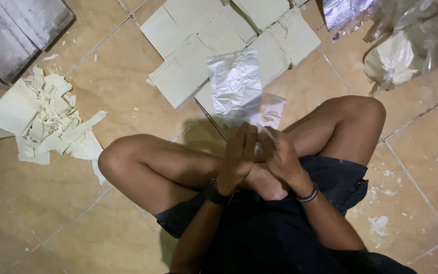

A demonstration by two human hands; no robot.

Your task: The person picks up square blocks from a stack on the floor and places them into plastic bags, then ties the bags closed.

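I sit cross-legged on a tan tiled floor. My left hand [239, 155] and my right hand [279, 155] meet in front of my shins, both pinching the near edge of a clear plastic bag [235, 86]. The bag stands up from my fingers and stretches away over a spread of pale square sheets [188, 45] lying flat on the floor. My left wrist wears a dark band, my right wrist a thin bracelet. How the fingers sit on the plastic is hidden by the hands themselves.
A heap of pale cut scraps [46, 119] lies at the left. Grey boards [16, 30] lean at the top left. Filled plastic bags [406, 50] and a purple wrapper [343, 12] sit at the top right. White crumbs dot the tiles.
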